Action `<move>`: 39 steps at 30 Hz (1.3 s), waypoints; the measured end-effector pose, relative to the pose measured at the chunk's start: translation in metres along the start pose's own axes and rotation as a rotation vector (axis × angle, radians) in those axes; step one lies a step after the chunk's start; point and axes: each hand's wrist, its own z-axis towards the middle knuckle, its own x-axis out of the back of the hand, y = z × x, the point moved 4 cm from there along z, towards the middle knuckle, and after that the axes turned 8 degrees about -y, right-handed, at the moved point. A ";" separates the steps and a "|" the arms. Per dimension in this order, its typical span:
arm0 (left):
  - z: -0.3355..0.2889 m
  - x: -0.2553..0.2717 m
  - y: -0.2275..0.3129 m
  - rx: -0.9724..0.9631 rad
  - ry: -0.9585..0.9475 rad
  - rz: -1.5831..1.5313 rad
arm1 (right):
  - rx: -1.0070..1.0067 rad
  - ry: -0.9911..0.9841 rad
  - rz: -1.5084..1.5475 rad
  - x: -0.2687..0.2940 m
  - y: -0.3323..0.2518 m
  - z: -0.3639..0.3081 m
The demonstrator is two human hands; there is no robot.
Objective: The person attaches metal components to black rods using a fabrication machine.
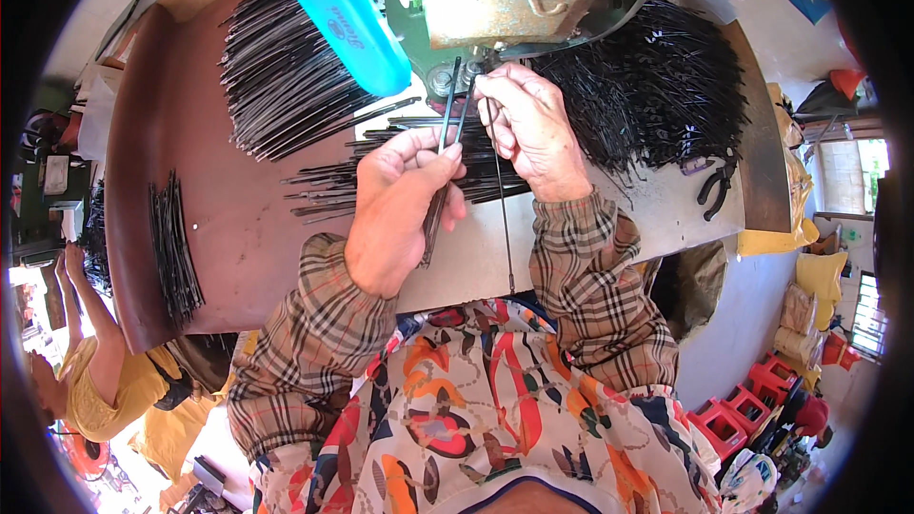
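My left hand [400, 200] is closed around a few narrow black metal strips that look like umbrella ribs [434, 221]; their upper ends stick up past my thumb. Close beside it, my right hand [535, 128] pinches near the upper end of the left hand's strips, just under the machine [514, 0]. A long thin black rod [502, 219] hangs from the right hand's fingers down to the table's front edge. Loose black strips [328, 186] lie on the table behind both hands. Whether the strips and rod are joined is hidden by my fingers.
A large stack of black strips [295, 76] lies back left, partly under a blue plastic piece [347, 29]. A tangled black heap [657, 86] covers the right, with pliers [716, 192] beside it. Another bundle [173, 252] rests far left. A person [100, 381] works beyond the left edge.
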 end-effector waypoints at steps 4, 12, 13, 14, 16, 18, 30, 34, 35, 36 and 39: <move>0.001 0.008 0.003 0.097 -0.045 0.002 | 0.014 -0.001 0.016 0.004 0.000 0.001; 0.007 0.019 0.005 0.119 -0.069 0.060 | -0.036 -0.010 0.026 0.000 0.001 -0.004; 0.008 0.018 0.001 0.121 -0.069 0.058 | -0.014 -0.003 0.012 0.001 0.004 -0.005; 0.009 0.017 -0.004 0.085 -0.048 -0.019 | 0.009 0.003 -0.002 0.002 0.007 -0.005; 0.011 0.015 -0.012 0.029 -0.012 -0.117 | 0.024 0.009 0.000 -0.001 0.011 -0.006; 0.013 0.012 -0.014 -0.002 0.005 -0.121 | 0.022 0.019 -0.013 -0.001 0.012 -0.005; 0.023 0.006 -0.014 -0.050 0.025 -0.126 | 0.075 0.081 -0.074 0.002 0.009 0.003; 0.022 0.000 -0.009 -0.076 -0.002 -0.074 | 0.046 0.011 -0.037 0.007 0.008 0.006; 0.021 -0.003 -0.008 -0.038 -0.015 -0.124 | 0.030 -0.014 -0.008 0.006 0.008 0.007; 0.021 -0.006 -0.007 0.001 -0.030 -0.175 | 0.021 -0.003 -0.025 0.006 0.007 0.008; 0.020 -0.010 -0.007 0.032 -0.049 -0.227 | 0.003 0.016 -0.025 0.008 0.008 0.007</move>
